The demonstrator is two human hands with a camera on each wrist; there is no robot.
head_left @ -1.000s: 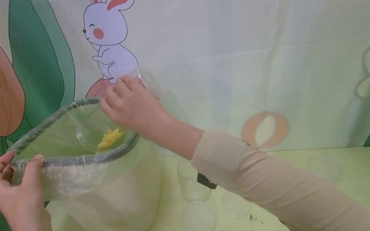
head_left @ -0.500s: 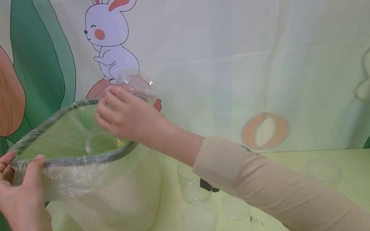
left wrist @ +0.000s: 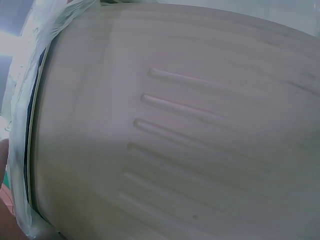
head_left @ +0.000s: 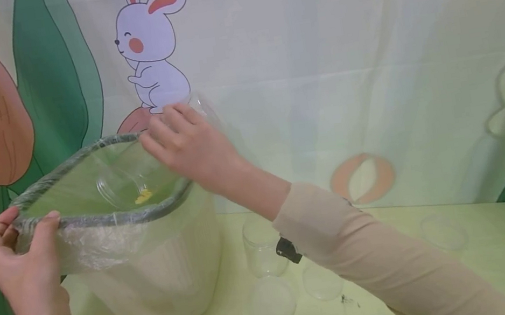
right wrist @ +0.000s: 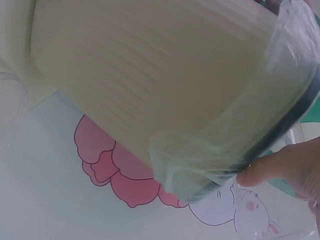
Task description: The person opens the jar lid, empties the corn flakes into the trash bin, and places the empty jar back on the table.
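A pale trash bin [head_left: 153, 281] stands at the left in the head view, its dark rim covered by a clear plastic liner [head_left: 99, 245]. My left hand [head_left: 24, 257] grips the rim's near left corner, thumb and fingers over the liner. Over the bin's far right side, my right hand [head_left: 192, 145] holds a clear jar [head_left: 104, 190] tilted on its side, with its mouth inside the bin. Yellow bits [head_left: 143, 196] show by the mouth. In the right wrist view the thumb [right wrist: 265, 167] lies close to the rim; the ribbed bin wall [left wrist: 175, 125] fills the left wrist view.
A second clear jar [head_left: 259, 254] stands right of the bin. Flat clear discs, one [head_left: 272, 301] in front of it, another [head_left: 322, 280] beside that, lie on the table [head_left: 391, 234], with dark specks [head_left: 349, 301]. A printed cloth [head_left: 264, 41] hangs behind.
The right hand has tipped the jar and brought it back, the mouth shifting with it. The yellow clump at the mouth is smaller than a second ago. The left hand has stayed put.
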